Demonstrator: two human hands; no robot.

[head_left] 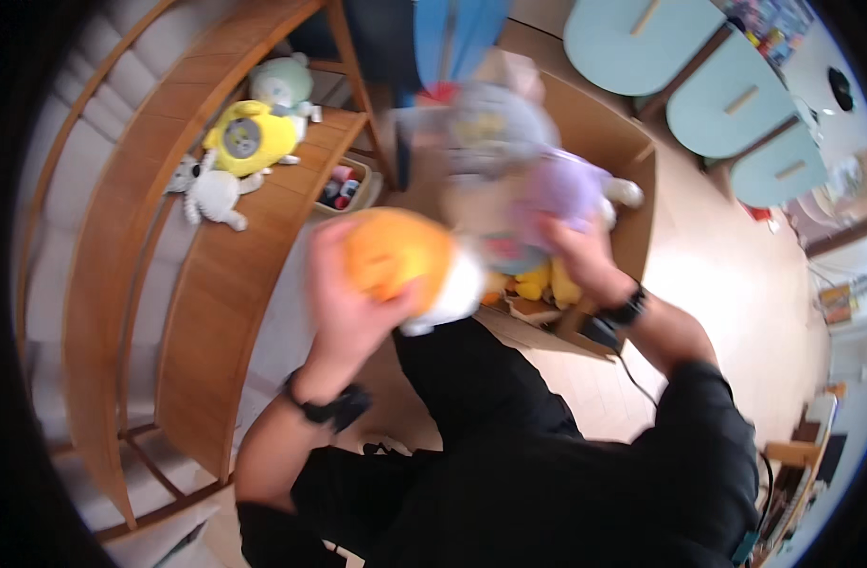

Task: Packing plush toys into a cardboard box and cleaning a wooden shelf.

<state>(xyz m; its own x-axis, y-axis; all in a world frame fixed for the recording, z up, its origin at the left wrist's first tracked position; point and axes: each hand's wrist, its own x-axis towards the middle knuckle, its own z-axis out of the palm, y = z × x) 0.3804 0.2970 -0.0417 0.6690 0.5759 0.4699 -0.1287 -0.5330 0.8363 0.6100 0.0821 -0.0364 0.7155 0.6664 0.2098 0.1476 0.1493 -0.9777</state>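
An orange and white plush toy [400, 256] is gripped by my left hand [344, 303], between the wooden shelf and a cardboard box. My right hand [585, 256] is closed on a purple plush toy [558, 189] over the cardboard box [632, 199]; motion blurs it somewhat. Beyond it, a grey plush toy [500, 128] appears blurred at the box's far side. Yellow plush toys [538, 282] lie in the box's near end, partly hidden by my right hand and forearm.
On the wooden shelf [206, 331] at left sit a green plush [282, 80], a yellow plush [254, 137] and a white plush [216, 194]. A small bin [358, 189] of items stands beside it. Light-blue rounded drawer fronts [727, 104] line the far right. A dark cable [637, 383] trails near the box.
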